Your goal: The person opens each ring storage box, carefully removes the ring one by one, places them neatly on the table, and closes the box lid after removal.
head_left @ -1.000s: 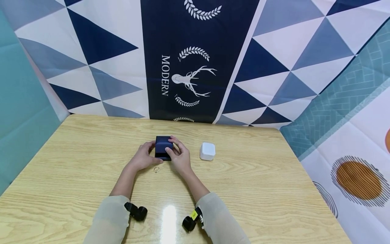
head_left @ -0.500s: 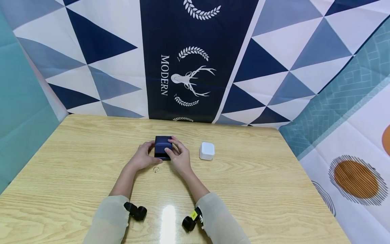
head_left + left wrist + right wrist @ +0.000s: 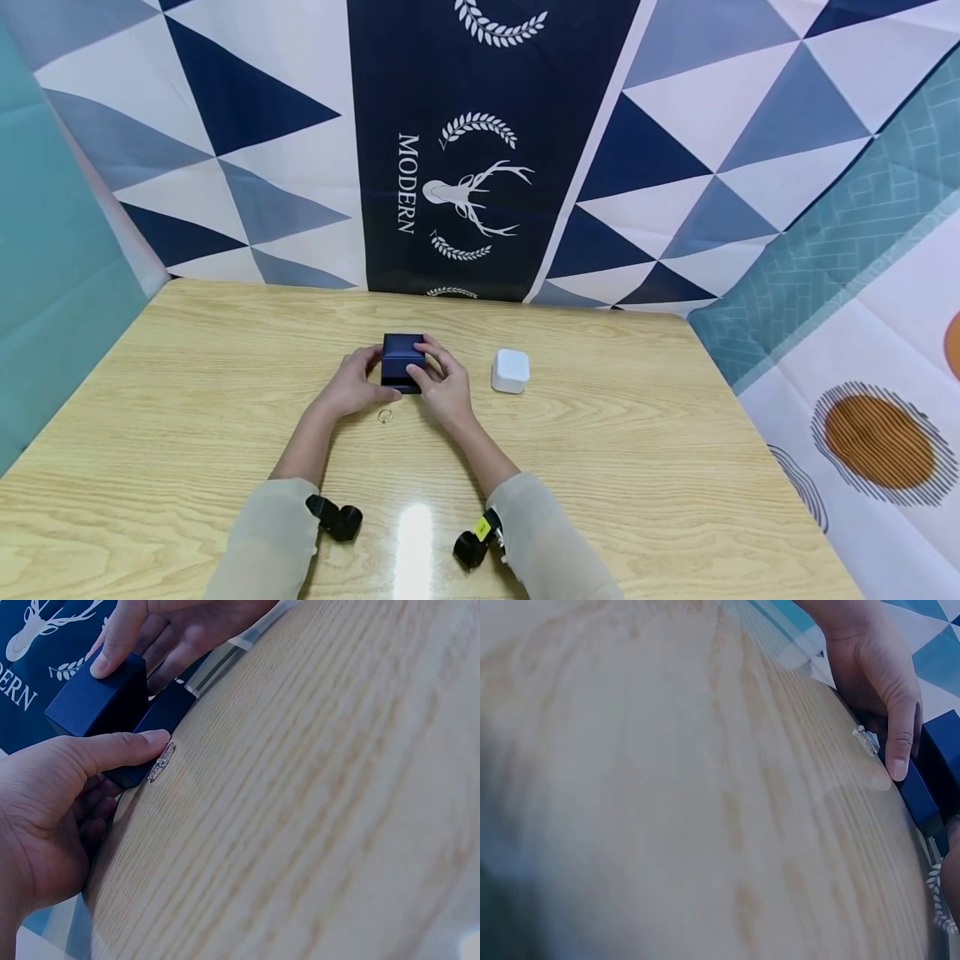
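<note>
So the navy box (image 3: 403, 346) sat toward the table's (image 3: 637, 433) 12 o'clock side, its lid (image 3: 97, 697) raised off the base (image 3: 166, 712) in front. The left hand (image 3: 354, 390), at the box's 8 o'clock, gripped the base, thumb along the front and fingers curled round the side, probably so it wouldn't slide. The right hand (image 3: 447, 400), at 4 o'clock, pinched the lid between thumb and fingers, I'd guess to control its opening. The ring (image 3: 385, 416) lay near 7 o'clock, handy to reach. Box looked smooth with crisp edges and a soft sheen; ring thin, metallic, sparkly; white cube (image 3: 511, 372) at 3 o'clock round-cornered, kinda plasticky; tabletop glossy pale woodgrain.
</note>
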`<act>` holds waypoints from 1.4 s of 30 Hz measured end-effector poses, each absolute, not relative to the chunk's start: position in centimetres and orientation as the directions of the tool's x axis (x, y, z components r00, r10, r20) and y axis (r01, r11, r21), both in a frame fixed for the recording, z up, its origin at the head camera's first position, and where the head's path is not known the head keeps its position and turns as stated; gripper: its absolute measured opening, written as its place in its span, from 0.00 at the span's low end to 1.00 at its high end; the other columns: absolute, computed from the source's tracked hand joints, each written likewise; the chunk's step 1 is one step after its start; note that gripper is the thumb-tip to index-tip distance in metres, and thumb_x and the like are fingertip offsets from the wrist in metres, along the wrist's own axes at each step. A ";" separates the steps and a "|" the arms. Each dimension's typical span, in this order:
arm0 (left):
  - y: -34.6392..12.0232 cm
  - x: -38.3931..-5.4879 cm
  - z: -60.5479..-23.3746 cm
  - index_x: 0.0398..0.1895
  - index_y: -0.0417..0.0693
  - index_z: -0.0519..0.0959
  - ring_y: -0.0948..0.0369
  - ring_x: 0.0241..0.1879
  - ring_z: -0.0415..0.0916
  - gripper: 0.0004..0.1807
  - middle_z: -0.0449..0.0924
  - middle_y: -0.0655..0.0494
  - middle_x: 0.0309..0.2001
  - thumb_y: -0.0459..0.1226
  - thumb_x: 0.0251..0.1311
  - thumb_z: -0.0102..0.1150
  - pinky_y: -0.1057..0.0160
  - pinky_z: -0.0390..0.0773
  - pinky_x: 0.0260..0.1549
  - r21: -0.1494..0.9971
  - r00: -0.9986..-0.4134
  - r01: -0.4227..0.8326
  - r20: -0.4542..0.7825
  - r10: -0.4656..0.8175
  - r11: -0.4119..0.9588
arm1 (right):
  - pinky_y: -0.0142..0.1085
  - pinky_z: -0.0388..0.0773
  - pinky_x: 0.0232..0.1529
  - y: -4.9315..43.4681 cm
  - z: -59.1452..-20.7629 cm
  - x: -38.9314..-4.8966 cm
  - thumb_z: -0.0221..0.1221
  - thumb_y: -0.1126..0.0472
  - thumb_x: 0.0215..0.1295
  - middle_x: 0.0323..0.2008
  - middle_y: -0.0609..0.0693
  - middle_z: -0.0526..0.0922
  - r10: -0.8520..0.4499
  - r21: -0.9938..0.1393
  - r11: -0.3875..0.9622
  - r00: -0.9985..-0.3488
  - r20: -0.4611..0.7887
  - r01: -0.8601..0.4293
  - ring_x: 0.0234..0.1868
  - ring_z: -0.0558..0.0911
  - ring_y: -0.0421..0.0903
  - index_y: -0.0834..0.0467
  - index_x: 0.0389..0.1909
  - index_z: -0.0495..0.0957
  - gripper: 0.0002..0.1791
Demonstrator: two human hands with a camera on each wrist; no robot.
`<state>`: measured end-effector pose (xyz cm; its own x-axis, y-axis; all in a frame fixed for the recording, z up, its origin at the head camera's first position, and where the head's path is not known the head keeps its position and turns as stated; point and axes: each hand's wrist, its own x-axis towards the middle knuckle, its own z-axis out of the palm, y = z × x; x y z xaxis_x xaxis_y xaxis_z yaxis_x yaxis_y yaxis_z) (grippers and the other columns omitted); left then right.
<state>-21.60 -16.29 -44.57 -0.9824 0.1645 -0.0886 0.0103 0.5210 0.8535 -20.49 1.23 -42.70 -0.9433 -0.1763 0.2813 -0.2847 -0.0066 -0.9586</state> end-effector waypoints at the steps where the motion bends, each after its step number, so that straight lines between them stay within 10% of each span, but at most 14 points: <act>1: -16.3 -21.6 -44.6 0.69 0.38 0.56 0.42 0.67 0.54 0.47 0.60 0.38 0.65 0.39 0.48 0.70 0.46 0.63 0.65 0.852 -0.982 0.010 -0.089 0.164 0.524 | 0.48 0.68 0.63 1.2 -42.7 -20.5 0.59 0.74 0.58 0.65 0.66 0.65 -0.175 -0.959 -0.006 -0.944 0.281 -0.284 0.66 0.66 0.58 0.74 0.51 0.73 0.18; 42: -16.2 -21.5 -44.3 0.69 0.37 0.56 0.43 0.66 0.53 0.47 0.60 0.38 0.65 0.40 0.48 0.70 0.45 0.62 0.65 0.833 -0.981 0.010 -0.098 0.165 0.553 | 0.47 0.71 0.61 1.6 -43.0 -20.2 0.60 0.78 0.53 0.64 0.64 0.66 -0.192 -0.962 0.008 -0.944 0.267 -0.274 0.59 0.73 0.63 0.74 0.48 0.75 0.18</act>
<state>-21.54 -16.22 -44.31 -0.9813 0.1654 -0.0983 0.0097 0.5526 0.8334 -20.20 1.64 -42.97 -0.9444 -0.1915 0.2674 -0.2739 0.0079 -0.9617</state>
